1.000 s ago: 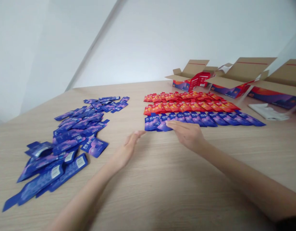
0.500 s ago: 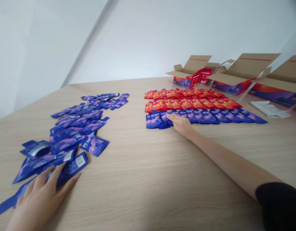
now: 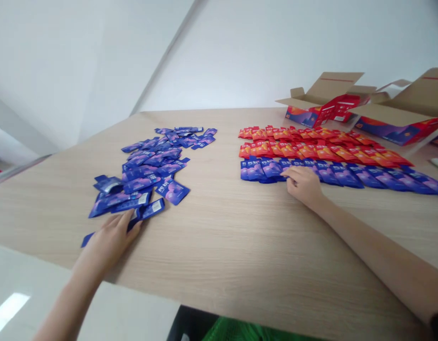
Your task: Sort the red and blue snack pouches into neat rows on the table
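Observation:
My left hand (image 3: 114,232) reaches over the near end of a loose pile of blue sachets (image 3: 142,170). Its thumb and fingers close around one blue sachet (image 3: 153,208), whose two ends stick out on either side of the hand. My right hand (image 3: 302,184) rests at the front edge of an overlapping row of blue sachets (image 3: 343,174). Its fingers are curled in, with the fingertips against the row and no sachet visible inside them. Behind that row lie two overlapping rows of red sachets (image 3: 311,150).
Open cardboard boxes (image 3: 304,115) with red and blue printing stand at the back right; another box (image 3: 386,130) is nearer. A white wall rises behind the wooden table (image 3: 212,237). Something green (image 3: 240,330) shows below the front edge, and a white item lies at the far right.
The view has tilted down and turned left, showing the table's front edge. My right hand has drawn back slightly along the blue row, its fingers curling. My left fingers have come closer together.

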{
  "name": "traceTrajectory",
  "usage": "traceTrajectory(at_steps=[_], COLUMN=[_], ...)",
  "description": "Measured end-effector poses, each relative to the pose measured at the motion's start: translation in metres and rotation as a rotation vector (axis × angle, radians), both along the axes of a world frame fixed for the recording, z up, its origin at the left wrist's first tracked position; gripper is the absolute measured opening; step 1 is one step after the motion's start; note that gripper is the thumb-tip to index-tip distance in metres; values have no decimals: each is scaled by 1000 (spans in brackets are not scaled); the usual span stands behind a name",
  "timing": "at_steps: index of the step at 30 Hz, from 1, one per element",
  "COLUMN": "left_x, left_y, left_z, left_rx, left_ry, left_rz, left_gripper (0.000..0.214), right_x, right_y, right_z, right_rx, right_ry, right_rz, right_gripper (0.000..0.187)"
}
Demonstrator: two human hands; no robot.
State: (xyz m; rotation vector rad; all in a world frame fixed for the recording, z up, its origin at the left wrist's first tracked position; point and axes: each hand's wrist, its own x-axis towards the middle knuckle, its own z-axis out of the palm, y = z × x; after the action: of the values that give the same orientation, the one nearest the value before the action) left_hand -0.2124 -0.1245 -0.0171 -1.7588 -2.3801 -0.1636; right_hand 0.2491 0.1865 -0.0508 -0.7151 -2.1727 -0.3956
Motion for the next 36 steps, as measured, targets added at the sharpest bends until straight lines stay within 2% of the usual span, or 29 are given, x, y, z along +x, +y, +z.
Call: traceTrajectory(at_steps=[4, 8, 11, 13, 15, 17, 19, 22, 24, 27, 30, 33, 36], left_x=[1, 8, 23, 41, 66, 93, 118, 146, 161, 183, 204, 216, 214], left_y=[-3, 1, 6, 13, 26, 46, 73, 116, 138, 157, 162, 162, 163], left_z=[9, 15, 30, 47, 66, 80, 87, 79, 68, 54, 46, 32, 12], left_rx=[-101, -175, -166, -102, -74, -153, -321, -583, -729, -951, -1119, -1171, -1197], left_ry=[3, 133, 150, 0, -233, -499, -765, -1086, -1244, -1427, -1525, -1646, -1788], left_rz=[-42, 69, 73, 7, -114, -289, -494, -754, -802, -738, -646, -569, -480], left_gripper=[47, 46, 46, 48, 51, 52, 47, 36, 35, 36, 37, 47, 49], right_x=[-4, -24, -46, -61, -73, -79, -78, -59, -41, -16, 1, 14, 30], right_y=[-14, -41, -70, -94, -119, -140, -155, -161, -160, -157, -152, -147, -140], right_z=[7, 20, 35, 51, 71, 91, 106, 114, 113, 107, 101, 95, 95], right_rx=[-48, -179, -262, -302, -327, -302, -242, -204, -234, -258, -246, -274, -299], right_ry=[66, 101, 58, 38, 6, -59, -162, -278, -295, -293, -258, -169, -89], right_rz=[72, 212, 349, 447, 532, 579, 611, 646, 620, 548, 518, 569, 569], right_gripper=[26, 26, 24, 28, 38, 49, 53, 50, 42, 29, 26, 25, 25])
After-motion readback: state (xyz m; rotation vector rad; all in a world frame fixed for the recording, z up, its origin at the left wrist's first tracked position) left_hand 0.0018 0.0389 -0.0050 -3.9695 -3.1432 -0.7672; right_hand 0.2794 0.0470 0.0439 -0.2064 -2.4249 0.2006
